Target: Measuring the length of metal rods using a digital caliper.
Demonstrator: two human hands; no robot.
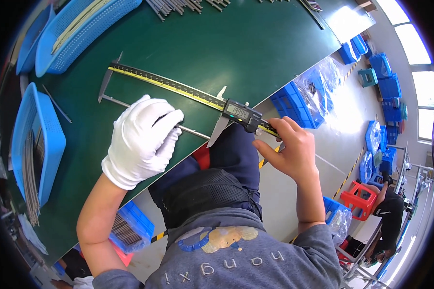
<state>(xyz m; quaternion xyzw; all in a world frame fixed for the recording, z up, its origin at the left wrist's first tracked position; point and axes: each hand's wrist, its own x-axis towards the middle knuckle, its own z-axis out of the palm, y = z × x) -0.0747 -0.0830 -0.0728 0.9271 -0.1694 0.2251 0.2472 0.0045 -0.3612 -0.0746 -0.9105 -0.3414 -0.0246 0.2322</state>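
- Metal rod (195, 133) in the gap of a digital caliper (178, 90), just in front of the beam, near the edge of the green table (255, 53); one end meets the fixed jaw, the other the sliding jaw, though firm contact cannot be told at either end.
- Handling, as a judgement: slim, stiff and fairly light, hard to damage by gripping, but smooth enough to slip or roll under a cotton-like glove. A pinch around its middle suits it, leaving both ends free.
- The caliper looks rigid and more delicate at its display housing (241, 111); the beam end beside that housing offers a sound hold.
- Long axis: the rod runs from upper left down to lower right, roughly parallel to the beam, its right end toward the person's lap.
- The white-gloved left hand (142, 139) is closed around the rod's middle, hiding that stretch.
- The bare right hand (290, 149) grips the caliper's right end, fingers over the beam and thumb below. Both hands stand well apart.
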